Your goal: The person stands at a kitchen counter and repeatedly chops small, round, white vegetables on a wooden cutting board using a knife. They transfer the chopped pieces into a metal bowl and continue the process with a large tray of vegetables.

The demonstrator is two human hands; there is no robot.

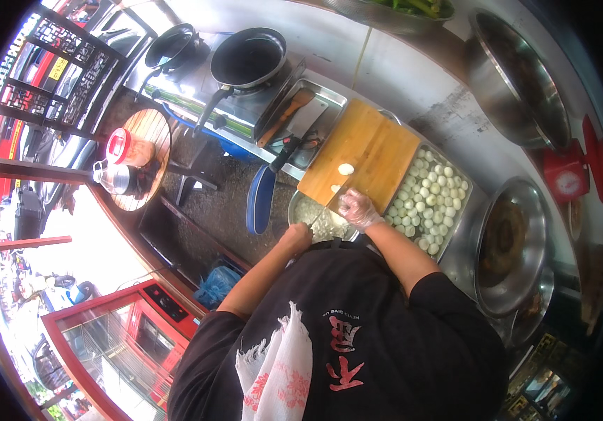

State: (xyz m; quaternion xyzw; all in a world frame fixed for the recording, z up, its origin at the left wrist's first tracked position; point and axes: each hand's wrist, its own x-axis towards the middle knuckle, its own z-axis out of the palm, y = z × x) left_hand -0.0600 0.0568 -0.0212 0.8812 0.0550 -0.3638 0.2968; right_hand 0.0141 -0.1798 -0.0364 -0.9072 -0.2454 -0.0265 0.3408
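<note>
My bare left hand [299, 237] is closed around the handle of a knife [323, 212], whose thin blade angles over the near edge of a wooden cutting board [380, 131]. My right hand [358, 209], in a clear plastic glove, is curled at that same edge beside the blade; what lies under its fingers is hidden. Two white pieces [345, 169] rest on the board. Below it, a metal bowl [292, 210] holds chopped white bits. To the right stands a metal tray [462, 202] of many round whitish peeled balls; I cannot tell whether they are eggs or vegetables.
Beyond the board, a steel tray [341, 97] holds a cleaver [307, 117] and a wooden spatula [293, 105]. A blue-sheathed or blue-bladed tool [260, 200] juts over the counter edge. Two black pans [249, 58] sit on the stove. Large steel bowls [512, 247] stand at right.
</note>
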